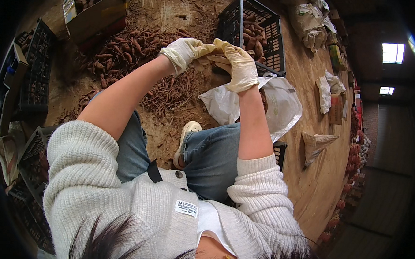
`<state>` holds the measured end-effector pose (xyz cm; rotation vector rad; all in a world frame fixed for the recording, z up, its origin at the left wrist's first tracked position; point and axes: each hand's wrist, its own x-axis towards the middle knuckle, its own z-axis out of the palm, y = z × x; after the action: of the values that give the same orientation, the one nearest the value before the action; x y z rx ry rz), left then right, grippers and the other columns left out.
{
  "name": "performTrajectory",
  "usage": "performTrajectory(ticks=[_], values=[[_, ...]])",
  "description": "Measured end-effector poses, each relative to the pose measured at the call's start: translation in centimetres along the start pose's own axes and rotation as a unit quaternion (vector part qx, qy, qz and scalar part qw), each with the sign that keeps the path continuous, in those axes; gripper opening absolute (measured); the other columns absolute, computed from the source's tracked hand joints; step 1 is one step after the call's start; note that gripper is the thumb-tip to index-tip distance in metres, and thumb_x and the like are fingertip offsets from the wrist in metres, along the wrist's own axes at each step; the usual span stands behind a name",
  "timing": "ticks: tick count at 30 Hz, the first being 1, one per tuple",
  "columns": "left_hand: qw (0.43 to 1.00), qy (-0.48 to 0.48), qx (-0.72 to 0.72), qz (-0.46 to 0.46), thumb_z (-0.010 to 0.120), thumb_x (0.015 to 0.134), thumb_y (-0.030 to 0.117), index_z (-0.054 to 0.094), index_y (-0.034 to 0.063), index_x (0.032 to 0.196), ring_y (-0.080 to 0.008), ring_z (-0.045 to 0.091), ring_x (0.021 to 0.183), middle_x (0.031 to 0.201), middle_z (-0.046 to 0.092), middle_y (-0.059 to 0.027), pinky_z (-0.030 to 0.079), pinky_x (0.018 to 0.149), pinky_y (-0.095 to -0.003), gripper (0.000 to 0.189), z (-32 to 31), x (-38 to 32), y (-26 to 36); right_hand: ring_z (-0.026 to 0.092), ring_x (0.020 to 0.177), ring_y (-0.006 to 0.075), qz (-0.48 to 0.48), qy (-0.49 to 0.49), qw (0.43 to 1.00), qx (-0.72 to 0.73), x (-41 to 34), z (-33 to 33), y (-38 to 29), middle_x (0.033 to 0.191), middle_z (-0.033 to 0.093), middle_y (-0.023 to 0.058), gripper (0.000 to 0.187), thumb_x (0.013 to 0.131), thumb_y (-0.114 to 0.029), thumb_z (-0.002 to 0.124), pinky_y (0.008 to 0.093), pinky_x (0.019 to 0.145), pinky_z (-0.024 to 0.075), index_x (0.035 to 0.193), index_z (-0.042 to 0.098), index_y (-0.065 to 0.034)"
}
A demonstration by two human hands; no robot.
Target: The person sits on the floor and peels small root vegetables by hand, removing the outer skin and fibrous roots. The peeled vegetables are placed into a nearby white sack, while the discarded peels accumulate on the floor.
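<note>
My left hand point(190, 51) and my right hand point(240, 66), both in pale thin gloves, meet at the fingertips in front of me. Between the fingers shows a brownish sweet potato point(218, 52), mostly hidden, with both hands closed on it. Below and left of my hands spreads a heap of small sweet potatoes point(127, 49) with thin stringy roots point(170, 96) strewn about. Just beyond my right hand is a black slatted plastic crate point(274, 38) containing larger sweet potatoes point(253, 35). A white plastic sack point(283, 98) lies under my right wrist.
A cardboard box point(97, 18) with sweet potatoes stands at far left. Black crates point(38, 68) line the left side, others near my left elbow. To the right lie a folded sack point(315, 145), a small carton point(335, 109) and filled white sacks point(309, 24) on the brown floor point(301, 88).
</note>
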<state>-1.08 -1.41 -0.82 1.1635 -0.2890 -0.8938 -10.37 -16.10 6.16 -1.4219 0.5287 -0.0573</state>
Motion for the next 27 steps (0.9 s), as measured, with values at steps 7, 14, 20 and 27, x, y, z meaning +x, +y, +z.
performTrajectory(ticks=[7, 14, 20, 27], values=[[1.000, 0.021, 0.005, -0.014, 0.069, 0.087, 0.030, 0.065, 0.0044, 0.086, -0.0122, 0.061, 0.063, 0.074, 0.065, -0.0028, 0.053, 0.057, -0.0274, 0.026, 0.3, -0.3, 0.6, 0.066, 0.071, 0.0088, -0.033, 0.020, 0.998, -0.049, 0.5, -0.9, 0.3, 0.088, 0.072, 0.0065, 0.028, 0.094, -0.026, 0.060, 0.0181, 0.063, 0.0514, 0.103, 0.070, -0.0016], [1.000, -0.001, -0.023, 0.001, 0.072, 0.085, 0.029, 0.064, 0.0038, 0.084, -0.0118, 0.059, 0.060, 0.072, 0.064, -0.0035, 0.049, 0.055, -0.0264, 0.027, 0.2, -0.8, 1.0, 0.065, 0.071, 0.0088, -0.077, -0.019, 0.995, -0.061, 0.6, -1.3, 0.7, 0.090, 0.071, 0.0078, 0.029, 0.097, -0.022, 0.052, 0.0171, 0.065, 0.0510, 0.106, 0.069, -0.0008], [0.999, 0.052, -0.002, 0.010, 0.074, 0.084, 0.024, 0.064, 0.0033, 0.088, -0.0113, 0.060, 0.063, 0.076, 0.065, -0.0041, 0.049, 0.053, -0.0252, 0.024, 0.4, -0.7, 1.0, 0.065, 0.073, 0.0109, -0.053, 0.004, 0.998, -0.029, 0.9, -1.7, 0.8, 0.092, 0.071, 0.0080, 0.029, 0.098, -0.021, 0.049, 0.0213, 0.069, 0.0521, 0.107, 0.068, -0.0024], [0.994, 0.098, 0.040, 0.032, 0.075, 0.082, 0.016, 0.064, 0.0019, 0.095, -0.0111, 0.064, 0.073, 0.080, 0.065, -0.0036, 0.054, 0.057, -0.0250, 0.022, 0.3, -0.1, 0.6, 0.064, 0.077, 0.0105, -0.095, 0.045, 0.994, -0.011, 1.1, -1.5, 0.7, 0.094, 0.070, 0.0072, 0.025, 0.094, -0.023, 0.059, 0.0236, 0.072, 0.0519, 0.106, 0.068, -0.0031]])
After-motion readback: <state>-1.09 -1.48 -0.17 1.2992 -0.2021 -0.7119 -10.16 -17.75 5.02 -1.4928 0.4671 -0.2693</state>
